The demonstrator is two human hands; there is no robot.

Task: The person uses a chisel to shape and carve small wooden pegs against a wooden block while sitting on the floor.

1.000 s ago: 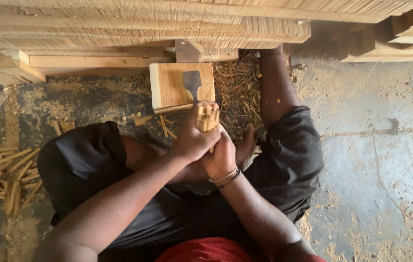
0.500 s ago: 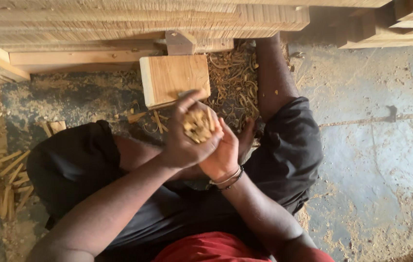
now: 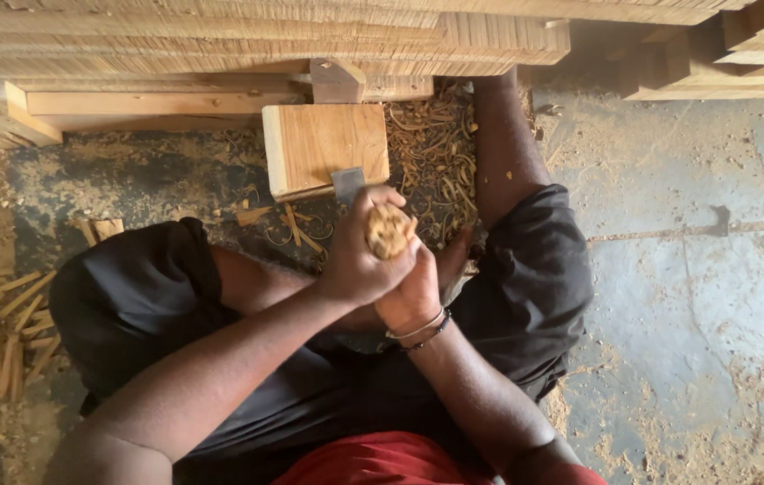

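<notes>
Head view — hands (image 3: pixel 386 269) hiding most of wood bundle (image 3: pixel 388 230)

Daylight was soft and even, warm in tone, with no hard glare. The concrete floor (image 3: pixel 714 269) at the right was the brightest area, pale and slightly washed out. Shade lay under the stacked planks (image 3: pixel 220 40) and between the knees. The black shorts (image 3: pixel 139 296) lost detail in darkness. The clasped hands were slightly soft with motion; straight plank edges bowed a little toward the frame edges.
</notes>
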